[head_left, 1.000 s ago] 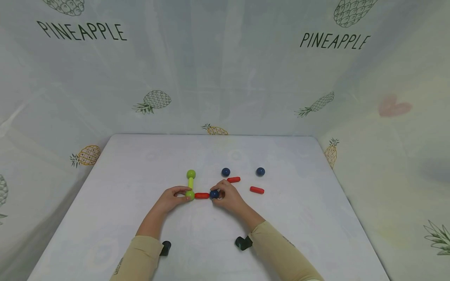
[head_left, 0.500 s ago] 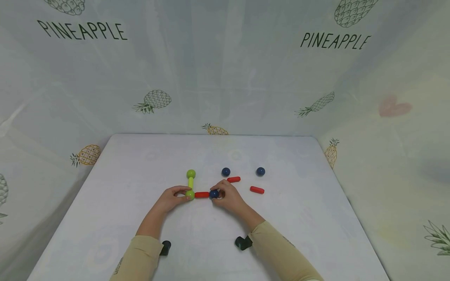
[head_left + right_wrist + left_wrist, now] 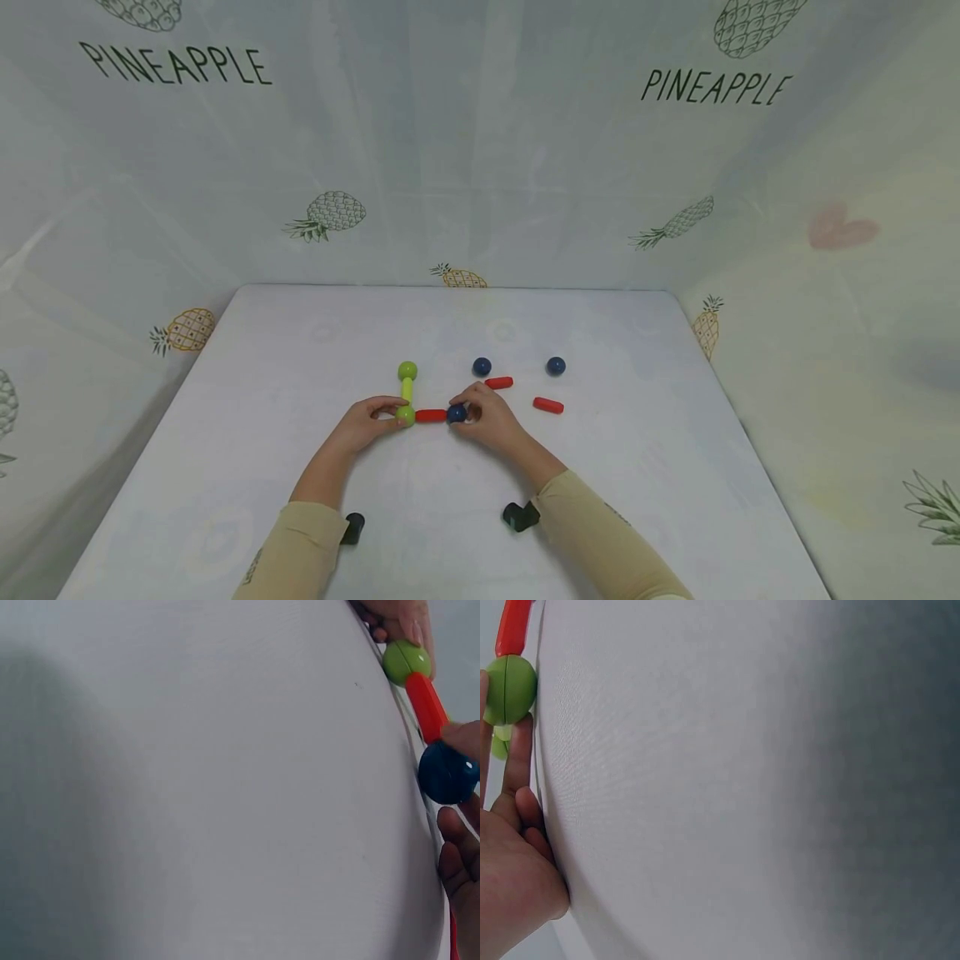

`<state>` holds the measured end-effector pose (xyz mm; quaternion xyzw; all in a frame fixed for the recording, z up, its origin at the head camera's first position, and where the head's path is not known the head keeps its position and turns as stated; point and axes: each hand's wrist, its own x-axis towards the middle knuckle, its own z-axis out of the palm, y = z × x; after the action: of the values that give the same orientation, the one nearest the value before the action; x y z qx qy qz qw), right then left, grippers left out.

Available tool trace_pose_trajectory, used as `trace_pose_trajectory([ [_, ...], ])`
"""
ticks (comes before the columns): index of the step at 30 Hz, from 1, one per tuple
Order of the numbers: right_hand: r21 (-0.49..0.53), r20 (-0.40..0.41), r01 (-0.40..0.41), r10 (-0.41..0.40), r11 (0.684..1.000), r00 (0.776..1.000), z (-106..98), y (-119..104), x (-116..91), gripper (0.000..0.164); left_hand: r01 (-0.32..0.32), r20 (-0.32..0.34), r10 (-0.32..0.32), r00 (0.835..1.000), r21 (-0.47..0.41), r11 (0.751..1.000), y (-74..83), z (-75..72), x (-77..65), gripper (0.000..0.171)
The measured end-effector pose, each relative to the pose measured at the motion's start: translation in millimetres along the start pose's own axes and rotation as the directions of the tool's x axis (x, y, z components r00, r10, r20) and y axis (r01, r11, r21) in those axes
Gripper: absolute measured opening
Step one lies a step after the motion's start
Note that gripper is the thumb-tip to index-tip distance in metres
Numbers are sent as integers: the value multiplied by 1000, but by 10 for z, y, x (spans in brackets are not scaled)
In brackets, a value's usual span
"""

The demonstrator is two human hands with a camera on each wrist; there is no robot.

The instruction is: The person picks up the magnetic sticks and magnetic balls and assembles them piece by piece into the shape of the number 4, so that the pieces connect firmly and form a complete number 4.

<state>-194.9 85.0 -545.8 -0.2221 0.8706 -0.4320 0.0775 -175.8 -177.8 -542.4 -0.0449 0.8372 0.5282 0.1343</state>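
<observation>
My left hand (image 3: 365,424) pinches a green ball (image 3: 405,416) between thumb and fingers, low on the white table. From that ball a yellow-green rod (image 3: 407,390) runs away from me to a second green ball (image 3: 407,371). A red rod (image 3: 431,416) joins the held green ball to a dark blue ball (image 3: 456,413) on its right. Thumb and fingers of my right hand (image 3: 491,423) grip this blue ball. The right wrist view shows the red rod (image 3: 427,707) in line between the green ball (image 3: 406,662) and the blue ball (image 3: 448,773).
Beyond my right hand lie two loose blue balls, one nearer (image 3: 482,367) and one farther right (image 3: 556,366). Two loose red rods, one by my knuckles (image 3: 499,383) and another to the right (image 3: 548,405), rest on the table (image 3: 637,500). A pineapple-print curtain (image 3: 480,167) hangs behind.
</observation>
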Motion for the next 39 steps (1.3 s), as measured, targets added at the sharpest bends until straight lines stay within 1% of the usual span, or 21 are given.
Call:
trace_pose_trajectory([
  [3, 8, -22, -33, 33, 999, 999, -43, -11, 3, 34, 2, 2, -2, 1000, 3, 1000, 1, -3, 1, 33],
  [6, 32, -59, -71, 73, 997, 996, -107, -12, 8, 33, 3, 6, -3, 1000, -1, 1000, 3, -10, -4, 33],
  [8, 30, -89, -86, 89, 996, 992, -150, -1, 16, 31, 3, 8, -3, 1000, -9, 1000, 4, -13, -6, 33],
  [16, -4, -174, -51, 49, 999, 983, -274, 0, 37, 29, -1, 6, 1, 1000, -11, 1000, 5, -13, -15, 32],
  [22, -15, -237, -65, 60, 998, 970, -317, 62, 55, 27, 0, 3, 0, 1000, -17, 1000, 6, -7, -14, 33],
  [27, -17, -251, -103, 96, 995, 963, -357, 110, 69, 26, 1, 1, -1, 1000, -15, 1000, -14, -5, -1, 32],
  [29, -29, -253, -109, 99, 994, 963, -376, 122, 74, 24, 0, 0, 0, 1000, -10, 1000, -22, -4, 3, 32],
  [35, -94, -253, -93, 66, 991, 965, -441, 145, 97, 23, 7, 0, -7, 1000, -26, 1000, -17, -2, 3, 32],
  [39, -164, -225, -94, 56, 982, 973, -491, 146, 123, 26, 16, 1, -16, 1000, -39, 999, -7, -2, -3, 33],
])
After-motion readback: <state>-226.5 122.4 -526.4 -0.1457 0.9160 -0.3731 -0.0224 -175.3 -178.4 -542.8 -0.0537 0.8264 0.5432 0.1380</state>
